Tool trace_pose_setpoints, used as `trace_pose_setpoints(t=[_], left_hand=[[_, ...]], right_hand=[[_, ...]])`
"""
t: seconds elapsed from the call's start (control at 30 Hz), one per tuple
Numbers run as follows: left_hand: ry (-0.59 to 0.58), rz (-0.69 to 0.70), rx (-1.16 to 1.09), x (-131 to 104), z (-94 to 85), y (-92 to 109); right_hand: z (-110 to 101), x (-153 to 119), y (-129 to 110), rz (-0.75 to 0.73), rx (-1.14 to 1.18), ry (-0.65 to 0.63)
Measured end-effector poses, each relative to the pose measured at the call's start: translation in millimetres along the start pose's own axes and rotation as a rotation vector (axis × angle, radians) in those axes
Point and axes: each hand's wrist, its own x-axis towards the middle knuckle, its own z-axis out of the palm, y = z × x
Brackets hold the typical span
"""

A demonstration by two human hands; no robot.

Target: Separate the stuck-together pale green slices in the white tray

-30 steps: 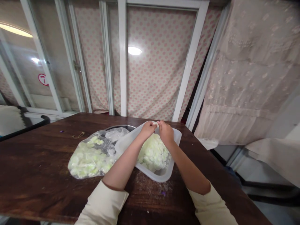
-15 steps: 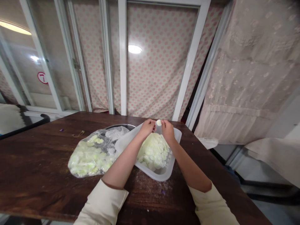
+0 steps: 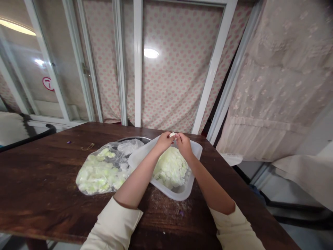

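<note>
Head view: the small white piece, at the right fingertips before, now sits pinched between left hand and right hand, so both control it, above the heaped pale pieces in the white tray

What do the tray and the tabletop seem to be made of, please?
The tray looks like translucent white plastic with a satin finish, judging by its milky, rounded rim. The tabletop appears to be dark brown wood, or a wood-look laminate, given its streaky grain.
</note>
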Motion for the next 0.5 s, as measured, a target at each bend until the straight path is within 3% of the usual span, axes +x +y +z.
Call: trace_pose_setpoints(t=[0.2,0.5], left_hand=[[0.082,0.03,0.113,-0.1,0.4,0.3],[0.115,0.112,0.089,-4.6,-0.9,4.0]], right_hand=[[-2.6,-1.4,-4.8,-0.006,-0.143,0.051],[-4.6,-1.0,-4.3,0.081,-0.255,0.12]])
